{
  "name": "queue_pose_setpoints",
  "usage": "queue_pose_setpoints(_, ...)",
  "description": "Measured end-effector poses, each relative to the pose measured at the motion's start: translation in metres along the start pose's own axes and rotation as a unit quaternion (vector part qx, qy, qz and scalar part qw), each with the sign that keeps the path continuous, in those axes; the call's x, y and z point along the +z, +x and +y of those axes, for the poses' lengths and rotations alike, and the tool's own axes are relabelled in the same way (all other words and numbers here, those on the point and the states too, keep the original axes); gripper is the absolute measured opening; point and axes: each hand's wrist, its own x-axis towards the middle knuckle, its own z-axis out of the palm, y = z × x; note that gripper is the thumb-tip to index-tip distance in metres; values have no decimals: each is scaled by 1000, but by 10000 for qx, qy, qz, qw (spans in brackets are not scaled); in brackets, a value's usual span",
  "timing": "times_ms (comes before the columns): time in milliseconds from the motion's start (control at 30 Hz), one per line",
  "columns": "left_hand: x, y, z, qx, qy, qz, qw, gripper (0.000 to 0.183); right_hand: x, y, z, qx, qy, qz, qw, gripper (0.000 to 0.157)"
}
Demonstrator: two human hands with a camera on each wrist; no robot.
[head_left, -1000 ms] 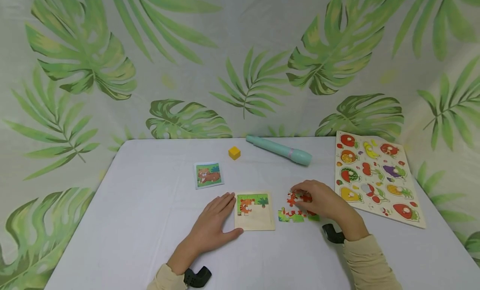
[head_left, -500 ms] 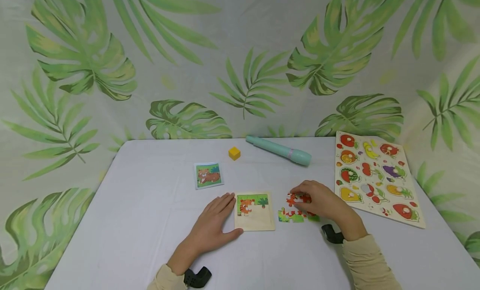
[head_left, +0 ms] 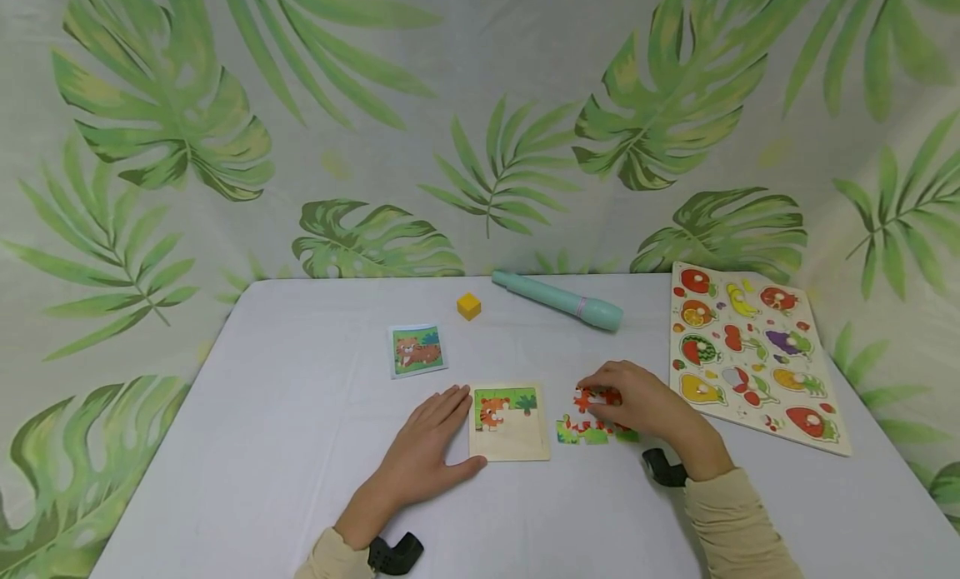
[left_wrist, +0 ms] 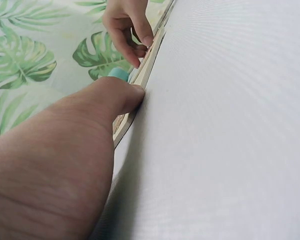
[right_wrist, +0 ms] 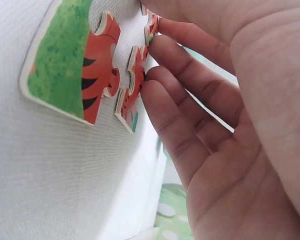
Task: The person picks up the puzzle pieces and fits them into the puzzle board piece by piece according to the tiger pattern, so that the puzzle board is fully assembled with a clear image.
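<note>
Clock positions are taken from the tray, with 12 at the far side.

White, cloth-covered table (head_left: 285,446): creases are visible. A tug on the cloth could shift whatever lies on it.

Cream, flat fruit-picture board (head_left: 716,387): between 2 and 3 o'clock, near the right hand (head_left: 630,391). A wide outward swing could knock it.

Right hand: at 3 o'clock, fingers bent, fingertips touching piece edges. Whether thumb and finger pinch a piece cannot be told. An incomplete hold could drop one or drag its neighbours.

Left hand (head_left: 423,446): at 9 o'clock, fingers straight and close together at the tray's side, thumb spread towards the 7 o'clock corner. Should this bracing ease, the tray could skid under pressure.

Square, pale wooden tray (head_left: 527,443): flat on the table between the hands. Its far part holds fitted tiger-picture pieces (head_left: 491,411); the near right is bare. Their exposed edges could be dislodged by a forced fit.

Orange and green loose jigsaw pieces (head_left: 595,436): at 3 o'clock, just beside the tray, some hidden by the hand. Similar colouring invites a wrong choice or orientation. One green-and-orange corner piece (right_wrist: 60,70) lies flat where a lowered wrist could displace it.
</note>
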Motion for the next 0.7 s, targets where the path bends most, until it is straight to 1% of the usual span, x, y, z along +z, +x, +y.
queue_pose_setpoints(233,0,0,0,-21,42,-3,10000,91,1,0,0,19,106,20,9999,31)
queue_pose_setpoints(467,0,0,0,-16,-16,-12,10000,91,3,0,-2,26,55,108,9999,31)
queue_pose_setpoints(700,-1,0,0,13,-3,14,10000,91,1,0,-3,251,59,61,9996,32)
